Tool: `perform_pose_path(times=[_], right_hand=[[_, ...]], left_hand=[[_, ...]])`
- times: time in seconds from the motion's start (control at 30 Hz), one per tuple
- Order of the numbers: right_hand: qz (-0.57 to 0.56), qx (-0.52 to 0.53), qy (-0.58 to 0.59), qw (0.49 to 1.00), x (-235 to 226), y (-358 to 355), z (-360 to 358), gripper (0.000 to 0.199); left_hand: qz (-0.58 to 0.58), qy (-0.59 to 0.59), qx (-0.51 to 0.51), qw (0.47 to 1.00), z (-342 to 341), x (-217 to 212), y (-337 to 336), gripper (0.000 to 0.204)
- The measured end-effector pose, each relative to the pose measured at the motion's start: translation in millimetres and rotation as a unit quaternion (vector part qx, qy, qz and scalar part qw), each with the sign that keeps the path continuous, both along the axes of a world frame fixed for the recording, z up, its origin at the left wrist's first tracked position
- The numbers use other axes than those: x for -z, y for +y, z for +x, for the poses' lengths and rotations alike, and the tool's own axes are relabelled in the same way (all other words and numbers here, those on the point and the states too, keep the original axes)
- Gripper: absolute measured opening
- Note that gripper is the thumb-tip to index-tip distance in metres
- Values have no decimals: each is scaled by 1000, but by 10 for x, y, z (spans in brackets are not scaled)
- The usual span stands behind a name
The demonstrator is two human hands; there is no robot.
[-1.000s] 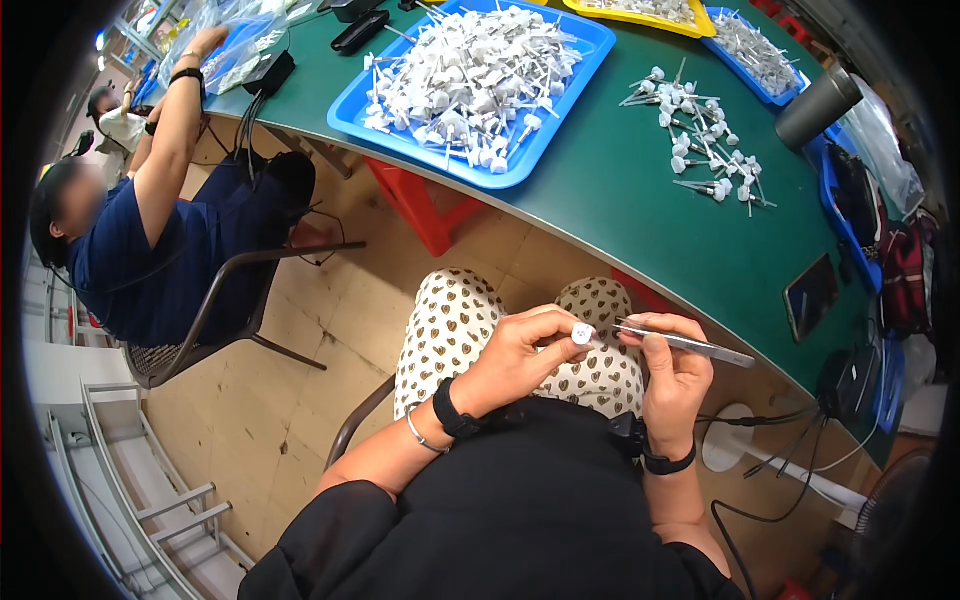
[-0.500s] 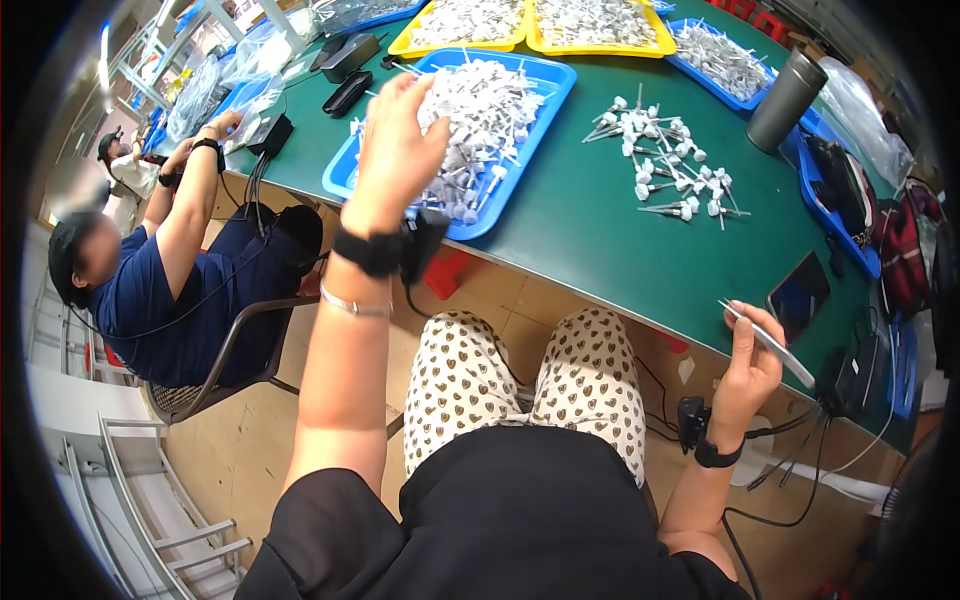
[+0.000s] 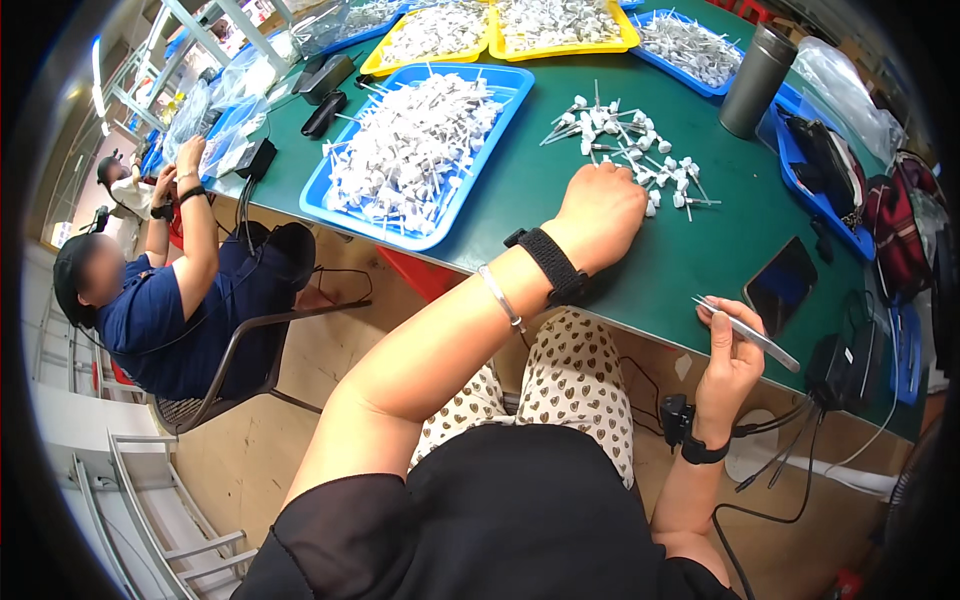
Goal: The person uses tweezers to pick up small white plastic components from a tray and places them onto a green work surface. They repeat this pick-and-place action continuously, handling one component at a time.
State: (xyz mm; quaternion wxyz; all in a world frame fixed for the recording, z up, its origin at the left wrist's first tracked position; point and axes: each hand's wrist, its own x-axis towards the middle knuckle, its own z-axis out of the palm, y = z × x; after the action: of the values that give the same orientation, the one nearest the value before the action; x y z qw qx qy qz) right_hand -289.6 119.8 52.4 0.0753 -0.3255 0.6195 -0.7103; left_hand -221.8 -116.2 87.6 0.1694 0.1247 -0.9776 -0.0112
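My left hand (image 3: pixel 604 212) is over the near edge of a loose pile of small white-headed parts with thin metal stems (image 3: pixel 655 150) on the green table. Its fingers curl under, out of sight; whatever they grip is hidden. At the table's front edge on the right, my right hand (image 3: pixel 728 365) holds metal tweezers (image 3: pixel 750 335), tips pointing up and left. Left of the pile, a blue tray (image 3: pixel 508 90) is heaped with the same kind of white parts (image 3: pixel 410 150). A dark phone (image 3: pixel 782 287) lies just beyond my right hand.
Two yellow trays (image 3: pixel 622 42) and another blue tray (image 3: pixel 722 88) of parts stand at the back. A grey cylindrical flask (image 3: pixel 757 82) is near a blue tray with a dark pouch (image 3: pixel 825 160). Cables (image 3: pixel 800 420) hang at right. A co-worker (image 3: pixel 165 290) sits at left.
My left hand has moved right, from above the blue tray to the loose pile, and its fingers have curled. My right hand still holds the tweezers. The view has shifted slightly.
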Motion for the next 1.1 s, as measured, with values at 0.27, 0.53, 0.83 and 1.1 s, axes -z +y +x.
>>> perform_pose_path(times=[0.27, 0.53, 0.83, 1.1], right_hand=[[-6, -8, 11, 1000, 25, 4, -21, 14], [-58, -39, -44, 997, -41, 18, 193, 16], [-45, -261, -149, 953, -31, -215, 1018, 16], [16, -268, -73, 960, 78, -361, 1340, 19]], left_hand=[[216, 77, -75, 970, 272, -7, -135, 17], [556, 157, -49, 814, 1169, -192, 292, 19], [558, 195, -51, 805, 1932, 389, 905, 23], [513, 252, -73, 817, 2117, 627, 1008, 17]])
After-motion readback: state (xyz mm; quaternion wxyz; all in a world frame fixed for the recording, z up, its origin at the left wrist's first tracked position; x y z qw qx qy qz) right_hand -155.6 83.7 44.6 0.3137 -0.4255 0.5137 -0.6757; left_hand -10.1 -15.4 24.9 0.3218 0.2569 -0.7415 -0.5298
